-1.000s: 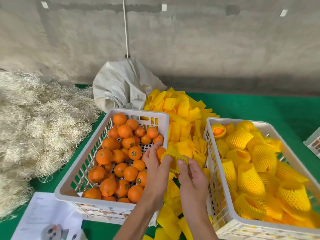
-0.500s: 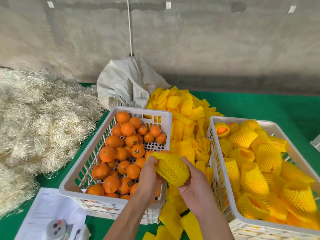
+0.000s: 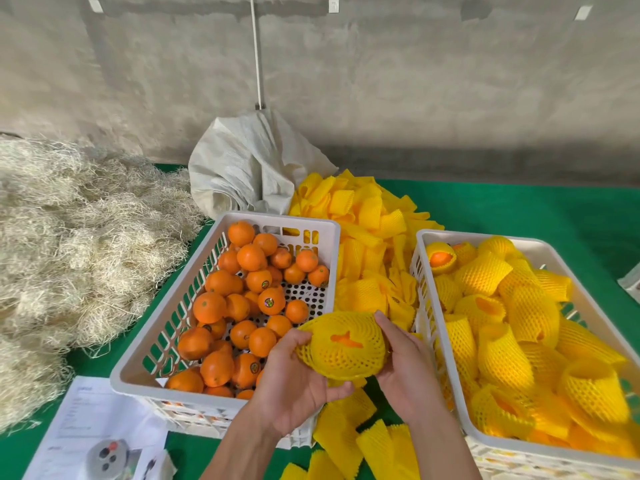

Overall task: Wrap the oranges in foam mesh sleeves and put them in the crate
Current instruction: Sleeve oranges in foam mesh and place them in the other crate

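Orange (image 3: 346, 339) held near centre, above the gap between the two crates, almost fully covered by a yellow sleeve (image 3: 341, 355), peel showing only through a small tear on top. Left hand (image 3: 294, 386) cupped under and around its left side, grip curled on the mesh; right hand (image 3: 403, 368) gripping the right side, fingers probably wrapped behind, though hidden. Left crate (image 3: 138, 368) part full of bare oranges (image 3: 242, 299). Right crate (image 3: 433, 247) loaded with wrapped fruit (image 3: 512, 327). Loose sleeves (image 3: 367, 216) piled between and behind the crates on the green table (image 3: 519, 209). Farther out: white sack (image 3: 242, 168), straw heap (image 3: 76, 237) at left, paper sheet (image 3: 93, 424) at near left.
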The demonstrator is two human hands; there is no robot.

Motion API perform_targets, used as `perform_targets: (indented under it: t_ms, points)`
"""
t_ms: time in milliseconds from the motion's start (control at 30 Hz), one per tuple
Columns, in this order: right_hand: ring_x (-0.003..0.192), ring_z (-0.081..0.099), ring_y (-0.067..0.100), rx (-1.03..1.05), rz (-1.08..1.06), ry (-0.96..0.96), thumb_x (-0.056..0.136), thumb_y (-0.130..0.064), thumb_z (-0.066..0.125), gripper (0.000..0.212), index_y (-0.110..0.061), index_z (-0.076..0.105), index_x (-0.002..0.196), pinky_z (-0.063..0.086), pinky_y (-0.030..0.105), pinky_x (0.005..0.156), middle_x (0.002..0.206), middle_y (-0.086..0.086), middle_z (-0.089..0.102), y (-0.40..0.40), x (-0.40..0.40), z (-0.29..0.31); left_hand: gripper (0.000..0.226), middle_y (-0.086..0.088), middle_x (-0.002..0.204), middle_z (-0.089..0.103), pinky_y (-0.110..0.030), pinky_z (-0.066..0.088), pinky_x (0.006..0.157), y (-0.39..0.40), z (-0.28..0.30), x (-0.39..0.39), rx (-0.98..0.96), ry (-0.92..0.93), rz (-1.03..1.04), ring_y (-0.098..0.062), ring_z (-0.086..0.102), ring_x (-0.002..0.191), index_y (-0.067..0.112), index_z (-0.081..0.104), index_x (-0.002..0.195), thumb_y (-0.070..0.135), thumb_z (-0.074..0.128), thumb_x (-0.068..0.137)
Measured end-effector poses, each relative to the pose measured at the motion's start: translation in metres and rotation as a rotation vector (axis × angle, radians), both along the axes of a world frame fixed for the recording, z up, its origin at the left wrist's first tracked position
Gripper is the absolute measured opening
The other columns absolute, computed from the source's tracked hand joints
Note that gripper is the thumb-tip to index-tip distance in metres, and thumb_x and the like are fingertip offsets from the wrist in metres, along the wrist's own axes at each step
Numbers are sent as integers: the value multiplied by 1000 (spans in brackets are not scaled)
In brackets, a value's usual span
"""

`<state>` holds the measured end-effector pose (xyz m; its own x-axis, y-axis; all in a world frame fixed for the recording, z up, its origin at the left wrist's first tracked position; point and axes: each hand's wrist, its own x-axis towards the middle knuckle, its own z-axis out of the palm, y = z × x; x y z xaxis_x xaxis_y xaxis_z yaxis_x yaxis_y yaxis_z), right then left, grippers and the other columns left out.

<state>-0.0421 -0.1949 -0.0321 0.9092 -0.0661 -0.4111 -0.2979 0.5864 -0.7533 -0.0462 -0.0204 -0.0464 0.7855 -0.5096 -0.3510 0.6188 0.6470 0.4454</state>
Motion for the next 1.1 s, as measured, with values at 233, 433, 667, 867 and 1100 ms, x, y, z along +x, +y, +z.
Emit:
perform_targets:
  t_ms: [233, 433, 667, 867, 1100]
  points:
    - [111, 73, 30, 234, 70, 46, 84, -25, 72, 41, -6, 74, 121, 64, 41, 78, 124, 19, 72, 6, 6, -11, 47, -23, 137, 64, -36, 66, 75, 2, 7, -7, -189, 6, 47, -35, 75, 106, -2, 60, 139, 21, 61, 98]
    - [119, 68, 31, 148, 108, -67, 95, -22, 66, 42, -8, 64, 135, 59, 39, 95, 130, 17, 70, 8, -3, -22, 53, -19, 141, 63, -32, 65, 70, -14, 9, -2, -214, 114, 271, -28, 70, 118, 1, 57, 143, 22, 62, 95]
    - [112, 66, -1, -640, -168, -350, 102, -46, 56, 27, -41, 63, 127, 59, 21, 81, 121, -28, 65, -2, -19, -9, 40, -12, 134, 69, -49, 61, 92, -33, 24, 6, 345, -250, 329, -32, 68, 122, 10, 63, 135, 36, 50, 107]
    - [118, 49, -20, -798, -119, -332, 75, -77, 73, 79, -62, 34, 142, 52, 6, 78, 127, -55, 40, -13, -28, -6, 44, -23, 88, 68, -56, 62, 81, -66, 23, 2, 702, -552, 387, -35, 68, 85, -1, 71, 89, 35, 54, 107]
    - [112, 60, -5, -894, -159, -214, 59, -95, 66, 82, -66, 34, 128, 56, 16, 82, 125, -34, 55, -56, -48, 4, 50, 5, 50, 38, -27, 28, 49, -129, 21, -6, 918, -716, 521, -7, 32, 51, 21, 49, 57, 34, 61, 104]
